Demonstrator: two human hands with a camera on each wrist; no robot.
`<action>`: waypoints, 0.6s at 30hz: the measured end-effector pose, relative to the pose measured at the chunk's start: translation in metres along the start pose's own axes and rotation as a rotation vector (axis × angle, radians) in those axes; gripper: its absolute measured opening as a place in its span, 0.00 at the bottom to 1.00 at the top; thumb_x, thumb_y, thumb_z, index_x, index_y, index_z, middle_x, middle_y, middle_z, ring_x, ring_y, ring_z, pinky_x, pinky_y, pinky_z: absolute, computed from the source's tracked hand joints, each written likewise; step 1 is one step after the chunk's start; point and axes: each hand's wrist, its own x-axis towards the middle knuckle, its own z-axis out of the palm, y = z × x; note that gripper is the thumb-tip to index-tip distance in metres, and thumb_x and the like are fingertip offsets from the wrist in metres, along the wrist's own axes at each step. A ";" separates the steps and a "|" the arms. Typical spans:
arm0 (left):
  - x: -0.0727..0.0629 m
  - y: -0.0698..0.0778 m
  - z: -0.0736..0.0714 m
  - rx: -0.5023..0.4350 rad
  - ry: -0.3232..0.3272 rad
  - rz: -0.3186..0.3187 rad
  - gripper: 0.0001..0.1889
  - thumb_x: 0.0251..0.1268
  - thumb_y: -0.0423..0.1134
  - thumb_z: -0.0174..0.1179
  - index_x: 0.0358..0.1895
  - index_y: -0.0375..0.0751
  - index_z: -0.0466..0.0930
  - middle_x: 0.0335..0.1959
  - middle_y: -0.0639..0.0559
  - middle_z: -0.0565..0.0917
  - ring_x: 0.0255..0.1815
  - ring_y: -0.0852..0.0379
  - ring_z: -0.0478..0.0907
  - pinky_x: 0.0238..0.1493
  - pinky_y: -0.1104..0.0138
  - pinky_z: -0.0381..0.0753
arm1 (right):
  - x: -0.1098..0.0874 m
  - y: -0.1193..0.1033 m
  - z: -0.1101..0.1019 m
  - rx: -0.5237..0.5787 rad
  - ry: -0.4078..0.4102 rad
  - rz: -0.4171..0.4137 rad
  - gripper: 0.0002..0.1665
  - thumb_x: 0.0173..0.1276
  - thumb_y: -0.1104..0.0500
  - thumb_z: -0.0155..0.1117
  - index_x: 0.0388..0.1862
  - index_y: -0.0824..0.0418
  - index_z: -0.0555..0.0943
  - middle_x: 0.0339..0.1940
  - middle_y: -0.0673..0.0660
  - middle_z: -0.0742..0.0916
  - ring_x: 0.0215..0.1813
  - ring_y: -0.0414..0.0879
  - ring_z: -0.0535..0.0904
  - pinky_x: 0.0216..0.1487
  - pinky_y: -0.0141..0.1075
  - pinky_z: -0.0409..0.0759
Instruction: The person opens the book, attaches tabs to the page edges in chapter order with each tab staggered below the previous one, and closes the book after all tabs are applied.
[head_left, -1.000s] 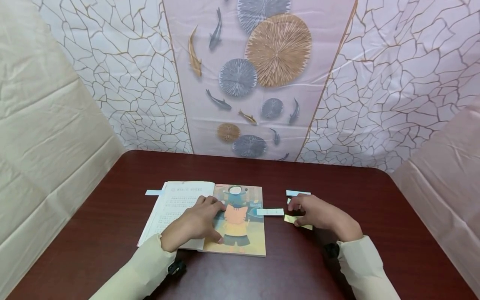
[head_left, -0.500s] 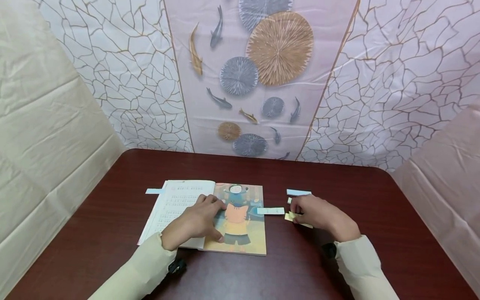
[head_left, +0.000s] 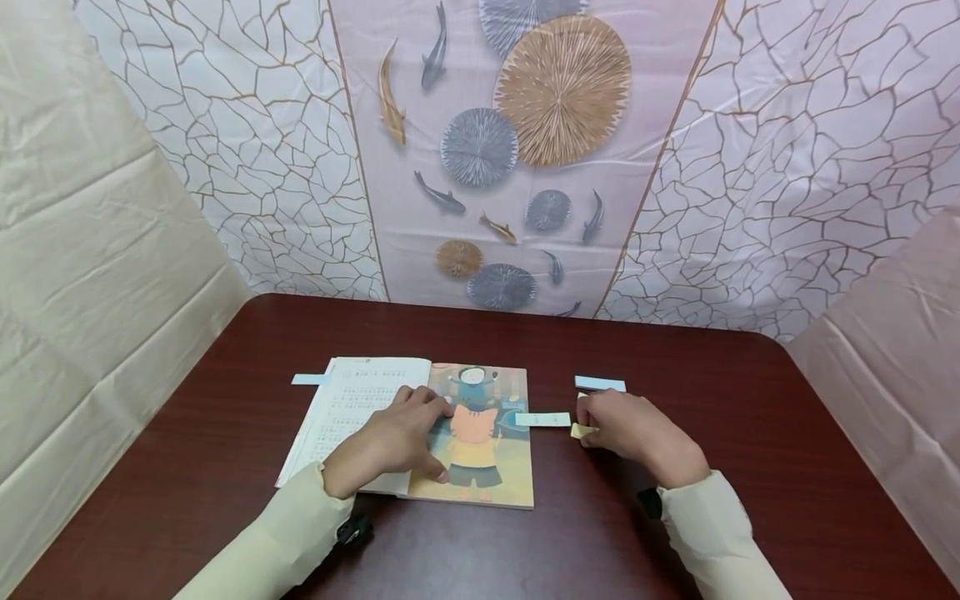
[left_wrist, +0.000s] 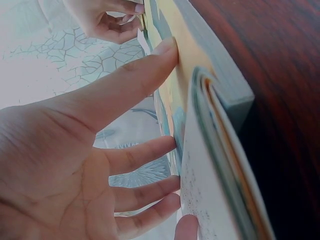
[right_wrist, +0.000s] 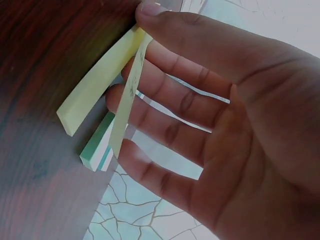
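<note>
An open picture book [head_left: 491, 492] lies on the table, with printed text on the left page and a cartoon cat on the right. My left hand [head_left: 397, 433] rests across it, fingers spread, thumb and fingertips touching the pages. Right of the book, my right hand [head_left: 637, 433] pinches one end of a yellow sticky note strip [right_wrist: 131, 90] between thumb and finger. The strip is lifted away from the yellow sticky note pad [right_wrist: 95, 82] and joins it near the thumb. Close by stands a green sticky note pad [right_wrist: 97, 142], partly hidden by the fingers.
A pale strip [head_left: 543, 420] sticks out over the book's right edge, and a light blue strip [head_left: 307, 379] juts from its left edge. Behind my right hand lies a blue sticky note pad [head_left: 600, 383]. Patterned cloth [head_left: 480, 250] hangs behind the dark red table [head_left: 465, 558].
My right thumb and fingers have closed on the yellow strip and raised its end off the pad. That hand has shifted slightly left; the left hand stays on the book.
</note>
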 end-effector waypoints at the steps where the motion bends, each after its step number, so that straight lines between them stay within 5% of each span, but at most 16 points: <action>1: 0.000 0.000 0.000 -0.001 0.001 0.001 0.44 0.42 0.49 0.88 0.67 0.47 0.80 0.70 0.44 0.74 0.71 0.43 0.66 0.55 0.43 0.81 | 0.000 0.000 0.000 -0.005 0.001 0.001 0.15 0.66 0.61 0.78 0.26 0.51 0.79 0.22 0.46 0.76 0.27 0.40 0.69 0.31 0.37 0.69; 18: 0.000 0.000 0.001 -0.003 0.011 0.012 0.44 0.42 0.49 0.89 0.68 0.46 0.80 0.71 0.44 0.74 0.70 0.42 0.66 0.54 0.44 0.82 | 0.004 0.005 0.003 0.028 -0.015 0.008 0.17 0.66 0.61 0.77 0.26 0.50 0.76 0.23 0.46 0.76 0.27 0.40 0.71 0.33 0.40 0.69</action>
